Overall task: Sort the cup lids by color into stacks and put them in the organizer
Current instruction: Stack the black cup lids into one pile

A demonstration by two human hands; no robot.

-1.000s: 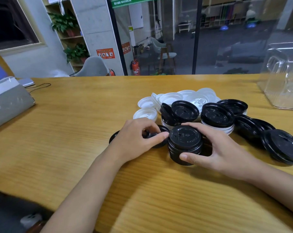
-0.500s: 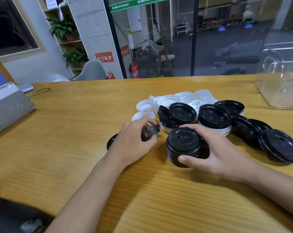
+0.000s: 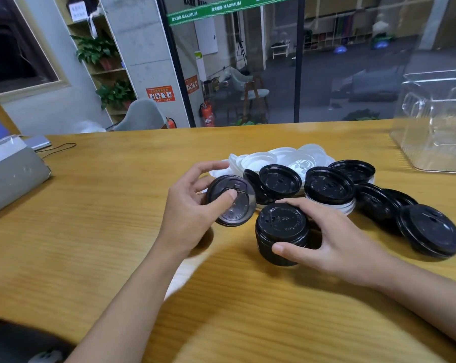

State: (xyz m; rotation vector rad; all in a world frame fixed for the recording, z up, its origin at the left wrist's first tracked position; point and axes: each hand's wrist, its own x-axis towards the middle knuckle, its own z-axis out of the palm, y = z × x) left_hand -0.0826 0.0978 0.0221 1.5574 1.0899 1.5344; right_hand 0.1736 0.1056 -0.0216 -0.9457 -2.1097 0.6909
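Over the wooden table (image 3: 111, 231), mid-frame, my left hand (image 3: 187, 216) now pinches a black lid (image 3: 233, 205) lifted clear; my right hand (image 3: 337, 244) grips the black stack (image 3: 282, 229), likely its destination.

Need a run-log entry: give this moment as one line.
left hand: holds black lid, lifted | right hand: grips black stack on table | white lids: unsorted pile | organizer: no lids seen

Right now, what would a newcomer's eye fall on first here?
The left hand holds one black lid tilted above the table, centre frame. Beside it, the right hand grips a stack of black lids. Behind lie loose black lids and white lids, with a clear organizer far right.
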